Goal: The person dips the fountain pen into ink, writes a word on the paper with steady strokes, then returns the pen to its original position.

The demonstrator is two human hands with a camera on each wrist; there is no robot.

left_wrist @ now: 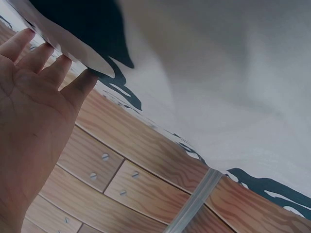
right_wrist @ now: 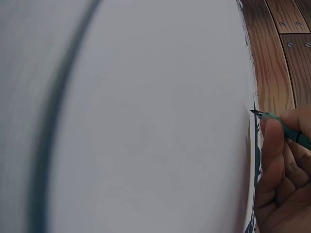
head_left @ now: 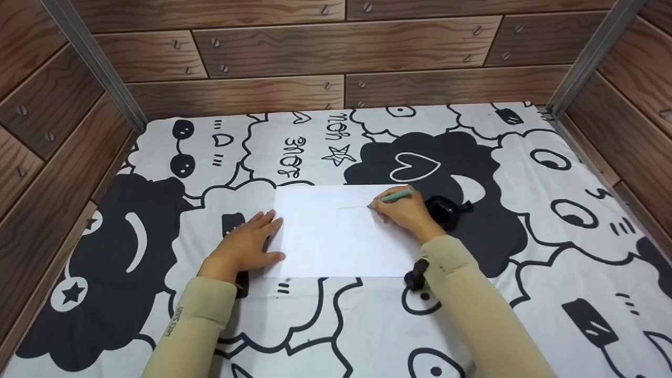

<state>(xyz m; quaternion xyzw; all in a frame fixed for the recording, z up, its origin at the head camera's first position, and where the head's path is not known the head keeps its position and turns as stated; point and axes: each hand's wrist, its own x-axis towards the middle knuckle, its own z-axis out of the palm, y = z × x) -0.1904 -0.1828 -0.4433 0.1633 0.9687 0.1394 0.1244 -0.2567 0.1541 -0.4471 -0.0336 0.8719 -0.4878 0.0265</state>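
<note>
A blank-looking white sheet of paper (head_left: 325,241) lies on the patterned cloth, bearing one faint thin line (head_left: 350,207) near its upper right. With thumb and fingers, my right hand (head_left: 404,210) pinches a green pen (head_left: 396,196), its dark tip at the right end of that line. In the right wrist view, the same pen (right_wrist: 286,128) shows its pointed dark tip beside the paper. My left hand (head_left: 249,244) rests flat at the paper's left edge, fingers spread and fingertips on it. In the left wrist view, the left hand's (left_wrist: 39,102) palm side and straight fingers show.
A glossy black item (head_left: 443,212) sits beside the right wrist, and a smaller black piece (head_left: 416,274) is by the sleeve at the paper's lower right corner. Wood-patterned walls (head_left: 346,47) enclose the cloth (head_left: 315,320) at the back and sides, with grey posts (head_left: 593,58) at the corners.
</note>
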